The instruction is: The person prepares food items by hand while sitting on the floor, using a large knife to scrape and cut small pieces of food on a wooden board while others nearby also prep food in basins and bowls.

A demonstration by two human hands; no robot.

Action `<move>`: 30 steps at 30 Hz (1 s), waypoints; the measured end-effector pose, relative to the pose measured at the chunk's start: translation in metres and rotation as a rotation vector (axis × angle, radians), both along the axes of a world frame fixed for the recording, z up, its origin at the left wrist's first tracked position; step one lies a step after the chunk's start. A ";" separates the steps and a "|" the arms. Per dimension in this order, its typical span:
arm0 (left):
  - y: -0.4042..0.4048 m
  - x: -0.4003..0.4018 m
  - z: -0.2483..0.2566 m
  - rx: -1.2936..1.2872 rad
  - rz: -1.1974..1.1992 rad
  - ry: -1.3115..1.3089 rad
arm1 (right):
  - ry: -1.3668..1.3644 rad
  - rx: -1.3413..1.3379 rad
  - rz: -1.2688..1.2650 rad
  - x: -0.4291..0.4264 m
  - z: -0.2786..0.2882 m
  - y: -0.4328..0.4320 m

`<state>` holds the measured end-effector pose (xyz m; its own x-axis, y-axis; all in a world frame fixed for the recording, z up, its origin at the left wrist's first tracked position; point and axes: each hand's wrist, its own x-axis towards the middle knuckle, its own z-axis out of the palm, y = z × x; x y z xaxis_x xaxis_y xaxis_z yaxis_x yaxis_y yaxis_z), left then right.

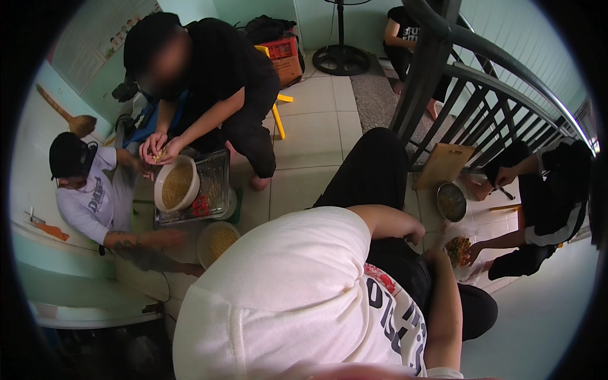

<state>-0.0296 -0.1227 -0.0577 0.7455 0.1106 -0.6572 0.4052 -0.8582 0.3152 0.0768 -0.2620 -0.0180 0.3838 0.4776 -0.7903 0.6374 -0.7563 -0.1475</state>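
My left hand (416, 232) is over my lap, its fingers bent and partly turned from view. Close below it, my right hand (434, 257) is blurred; whether either holds anything cannot be told. Just beyond my right hand, a clear plastic bag (468, 275) lies spread on the tiled floor under a heap of shredded orange and green food (457, 250). A person at the right has a hand (473, 254) on that heap. A metal bowl (451, 202) with some contents stands above the bag, beside a wooden cutting board (444, 166) leaning on the railing.
Two people at the left work around a white bowl of yellowish pieces (176, 186) on a metal tray (218, 175); another such bowl (219, 243) is below. A dark railing (503, 88), a yellow stool (278, 121), a standing fan (341, 59) and another person are farther off.
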 end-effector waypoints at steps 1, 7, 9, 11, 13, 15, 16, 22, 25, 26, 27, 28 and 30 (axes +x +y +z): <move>0.000 0.006 0.003 0.000 -0.010 -0.013 | -0.004 0.008 -0.027 0.003 0.003 -0.001; 0.002 0.005 0.001 -0.013 -0.033 -0.029 | 0.042 0.041 -0.082 0.002 0.011 -0.003; 0.001 0.008 0.002 -0.013 -0.047 -0.035 | 0.064 0.057 -0.105 0.003 0.013 -0.005; -0.002 0.010 0.004 -0.010 -0.060 -0.038 | 0.078 0.071 -0.119 0.004 0.015 -0.008; -0.005 0.014 0.007 -0.011 -0.069 -0.045 | 0.082 0.080 -0.131 0.005 0.020 -0.009; -0.006 0.013 0.008 -0.006 -0.079 -0.043 | 0.104 0.090 -0.150 0.003 0.021 -0.009; -0.006 0.011 0.008 -0.005 -0.080 -0.042 | 0.104 0.091 -0.152 0.003 0.024 -0.011; -0.006 -0.003 0.012 0.001 -0.085 -0.036 | 0.182 0.137 -0.207 -0.008 0.040 -0.012; -0.003 -0.018 0.010 0.002 -0.081 -0.012 | 0.266 0.175 -0.225 -0.018 0.056 0.000; -0.003 -0.016 0.014 0.009 -0.096 -0.013 | 0.276 0.215 -0.207 -0.014 0.055 0.002; -0.004 -0.015 0.015 0.020 -0.108 -0.006 | 0.292 0.254 -0.187 -0.008 0.050 0.005; 0.000 -0.016 0.016 0.033 -0.112 0.000 | 0.315 0.330 -0.129 -0.004 0.042 0.006; -0.028 0.046 0.057 0.063 -0.239 -0.109 | -0.258 0.816 0.608 0.095 -0.027 -0.043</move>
<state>0.0166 -0.1508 -0.0008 0.8215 -0.0389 -0.5689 0.1554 -0.9446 0.2890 0.1714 -0.3054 -0.0451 0.0112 0.9975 -0.0698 0.9611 -0.0300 -0.2745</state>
